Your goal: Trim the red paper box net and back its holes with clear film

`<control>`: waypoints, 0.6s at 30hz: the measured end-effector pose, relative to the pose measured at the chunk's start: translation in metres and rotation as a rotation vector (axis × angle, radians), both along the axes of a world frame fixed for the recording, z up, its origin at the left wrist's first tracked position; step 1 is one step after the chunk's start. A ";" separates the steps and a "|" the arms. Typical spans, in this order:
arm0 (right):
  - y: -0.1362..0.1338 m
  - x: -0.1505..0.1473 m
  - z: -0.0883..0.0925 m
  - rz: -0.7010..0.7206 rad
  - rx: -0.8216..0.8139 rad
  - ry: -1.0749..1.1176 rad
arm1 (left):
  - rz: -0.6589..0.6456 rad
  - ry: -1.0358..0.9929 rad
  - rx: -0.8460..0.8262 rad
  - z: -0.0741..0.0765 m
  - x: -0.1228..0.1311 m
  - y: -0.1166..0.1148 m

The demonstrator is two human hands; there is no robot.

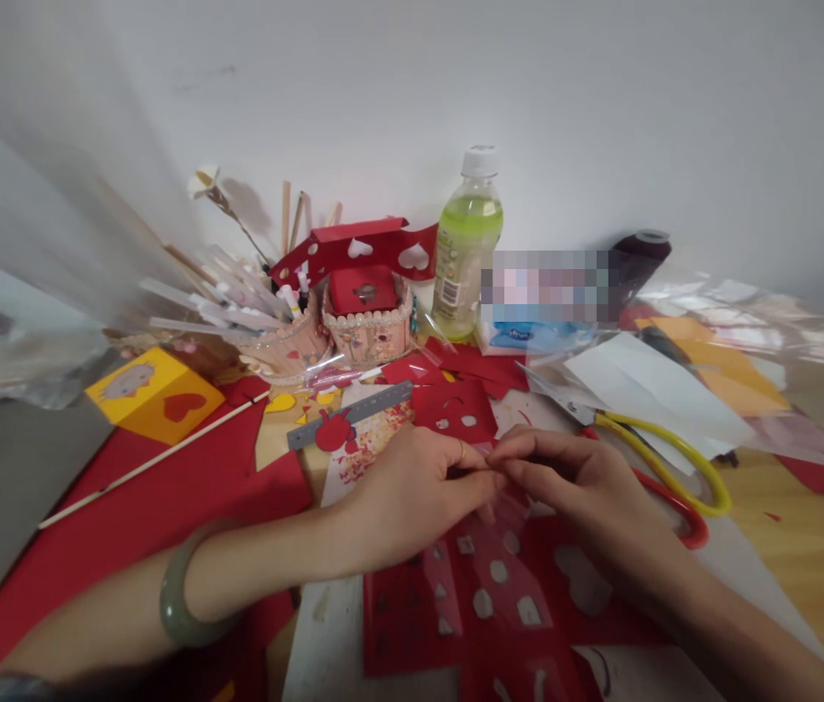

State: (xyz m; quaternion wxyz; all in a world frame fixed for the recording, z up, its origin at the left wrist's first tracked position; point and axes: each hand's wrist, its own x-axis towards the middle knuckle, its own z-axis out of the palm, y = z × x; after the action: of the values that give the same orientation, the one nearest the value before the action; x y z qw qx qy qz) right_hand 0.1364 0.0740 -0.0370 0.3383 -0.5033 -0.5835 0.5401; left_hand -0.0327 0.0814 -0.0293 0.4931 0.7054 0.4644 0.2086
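Observation:
My left hand (412, 497), with a ring and a green bangle on its wrist, is closed in a pinch. Close against it, the fingertips of my right hand (565, 473) are pinched together too. What they hold is too small or hidden to make out. Beneath both hands lies a red paper cutout (412, 624) with rows of triangles, round holes and a heart cut through it. A glossy clear film (510, 585) seems to cover part of it. White paper (334, 634) lies under the cutout.
Yellow-and-red scissors (675, 468) lie right of my right hand. Beyond my left hand is a grey ruler (353, 414). A yellow paper box (155, 395), a thin stick (155, 461), a pen holder (284, 346) and a green drink bottle (468, 244) stand or lie around.

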 end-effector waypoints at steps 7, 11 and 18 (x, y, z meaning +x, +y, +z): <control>-0.001 0.008 -0.002 -0.021 0.101 0.051 | 0.005 -0.270 -0.151 -0.008 0.000 0.006; 0.000 0.015 -0.007 0.054 0.208 0.179 | -0.009 -0.580 -0.348 -0.008 0.002 0.011; 0.000 0.012 -0.003 -0.100 0.260 0.050 | 0.116 -0.523 -0.414 -0.006 0.001 0.015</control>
State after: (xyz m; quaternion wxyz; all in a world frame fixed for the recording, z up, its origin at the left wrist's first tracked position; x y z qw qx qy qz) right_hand 0.1485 0.0745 -0.0401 0.4416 -0.4701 -0.6140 0.4550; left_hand -0.0319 0.0968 -0.0349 0.7157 0.4851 0.3942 0.3115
